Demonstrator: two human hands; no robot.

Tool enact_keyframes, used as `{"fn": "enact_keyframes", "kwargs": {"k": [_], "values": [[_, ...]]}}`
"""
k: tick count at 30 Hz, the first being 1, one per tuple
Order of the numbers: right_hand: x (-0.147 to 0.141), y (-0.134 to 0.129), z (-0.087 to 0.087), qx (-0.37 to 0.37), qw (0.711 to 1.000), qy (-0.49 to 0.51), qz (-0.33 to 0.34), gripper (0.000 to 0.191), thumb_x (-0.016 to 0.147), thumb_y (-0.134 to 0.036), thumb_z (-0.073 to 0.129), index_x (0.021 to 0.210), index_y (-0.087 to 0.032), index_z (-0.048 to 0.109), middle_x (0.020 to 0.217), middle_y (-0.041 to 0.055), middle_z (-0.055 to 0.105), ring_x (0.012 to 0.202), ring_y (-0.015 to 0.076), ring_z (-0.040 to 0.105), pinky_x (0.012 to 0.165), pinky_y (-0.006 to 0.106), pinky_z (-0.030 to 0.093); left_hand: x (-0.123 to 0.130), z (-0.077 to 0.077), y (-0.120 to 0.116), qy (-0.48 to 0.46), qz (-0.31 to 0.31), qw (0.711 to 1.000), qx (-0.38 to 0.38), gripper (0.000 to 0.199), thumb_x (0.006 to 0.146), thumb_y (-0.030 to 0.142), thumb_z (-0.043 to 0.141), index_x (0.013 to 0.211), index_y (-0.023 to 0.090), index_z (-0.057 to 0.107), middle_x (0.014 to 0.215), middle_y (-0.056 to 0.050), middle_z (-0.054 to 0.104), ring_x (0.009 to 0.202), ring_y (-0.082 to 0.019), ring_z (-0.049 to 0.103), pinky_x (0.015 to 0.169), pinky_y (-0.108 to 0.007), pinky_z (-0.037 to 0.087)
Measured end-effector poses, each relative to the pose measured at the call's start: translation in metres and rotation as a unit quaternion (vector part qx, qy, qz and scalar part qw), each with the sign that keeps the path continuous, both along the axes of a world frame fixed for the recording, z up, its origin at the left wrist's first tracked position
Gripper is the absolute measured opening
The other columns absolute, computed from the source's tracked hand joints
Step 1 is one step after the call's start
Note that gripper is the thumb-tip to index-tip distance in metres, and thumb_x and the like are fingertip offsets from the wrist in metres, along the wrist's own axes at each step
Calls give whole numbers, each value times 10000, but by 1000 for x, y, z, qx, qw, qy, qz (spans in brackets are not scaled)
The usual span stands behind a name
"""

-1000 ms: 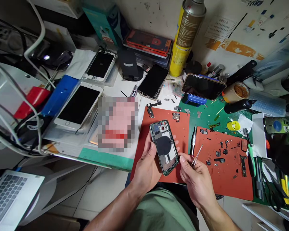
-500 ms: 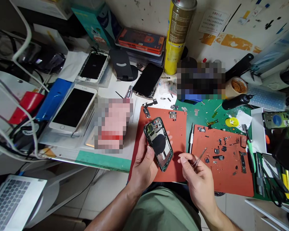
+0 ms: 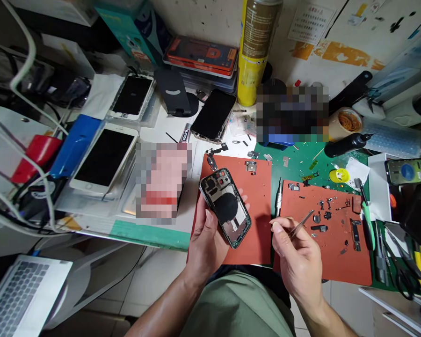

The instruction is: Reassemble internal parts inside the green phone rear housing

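My left hand (image 3: 207,241) is closed around an opened phone housing (image 3: 243,213), tilted with its inside facing up. A round black pad fills its middle, and camera openings show at the top. To the right, my right hand (image 3: 299,255) is closed on metal tweezers (image 3: 306,220), whose tips point up and away to the right. Its thumb and index finger are pinched together; anything tiny between them cannot be made out. Just beyond that hand lies a precision screwdriver (image 3: 278,199). Under the housing is a red-brown mat (image 3: 256,243).
A second red mat (image 3: 337,271) carries several small phone parts. Loose parts (image 3: 251,166) lie behind the housing. Scissors (image 3: 403,281) are at the right. Phones (image 3: 103,157) rest on the left, and a tall yellow spray can (image 3: 254,61) stands at the back.
The phone housing has shifted slightly left and turned its inside more toward me. My right hand has moved a little right, away from it, with the tweezers still in it.
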State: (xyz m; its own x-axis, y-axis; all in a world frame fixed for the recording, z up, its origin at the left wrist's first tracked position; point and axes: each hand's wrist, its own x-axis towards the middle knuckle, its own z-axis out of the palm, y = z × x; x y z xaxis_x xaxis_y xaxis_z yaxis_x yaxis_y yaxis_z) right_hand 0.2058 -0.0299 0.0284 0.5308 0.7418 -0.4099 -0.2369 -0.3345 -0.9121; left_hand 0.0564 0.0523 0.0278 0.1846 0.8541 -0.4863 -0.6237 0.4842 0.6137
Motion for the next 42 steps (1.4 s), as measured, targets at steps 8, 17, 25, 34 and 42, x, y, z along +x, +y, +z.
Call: {"fn": "enact_keyframes", "kwargs": {"k": [8, 17, 25, 34, 42], "values": [[2, -3, 0, -5, 999, -29, -39, 375, 924, -564, 822, 999, -200, 772, 871, 45, 682, 708, 149, 542, 619, 293, 439, -10, -12, -3, 154, -30, 973, 167, 521, 1006, 423, 777, 1504, 499, 643, 1579, -25, 668, 1463, -341, 632, 1252, -619, 461], [13, -13, -1, -3, 991, -69, -115, 405, 902, -594, 828, 960, -198, 762, 848, 44, 663, 696, 151, 545, 649, 317, 469, 1, -5, 21, 500, -201, 642, 545, 696, 1026, 107, 680, 1608, 459, 532, 1644, -87, 492, 1429, -312, 583, 1137, -494, 579], [21, -21, -8, -6, 990, -66, -123, 374, 926, -556, 824, 996, -194, 760, 920, 72, 694, 753, 168, 580, 627, 298, 454, 5, -15, 19, 555, -227, 560, 571, 542, 1028, 132, 703, 1509, 366, 616, 1543, -144, 504, 1316, -320, 599, 1060, -516, 569], [20, -17, -1, 54, 987, -30, -146, 299, 941, -499, 818, 943, -201, 788, 953, 76, 687, 714, 144, 547, 601, 286, 451, 2, -15, 19, 549, -249, 537, 590, 542, 1026, 128, 704, 1514, 349, 619, 1562, -159, 493, 1325, -324, 581, 1038, -497, 565], [17, -13, 10, 167, 979, -19, -112, 312, 1083, -405, 614, 889, -231, 785, 797, 32, 602, 754, 164, 555, 694, 310, 467, -13, -17, 26, 458, -202, 691, 521, 635, 1032, 177, 707, 1595, 438, 569, 1570, -91, 548, 1407, -300, 590, 1141, -462, 552]]}}
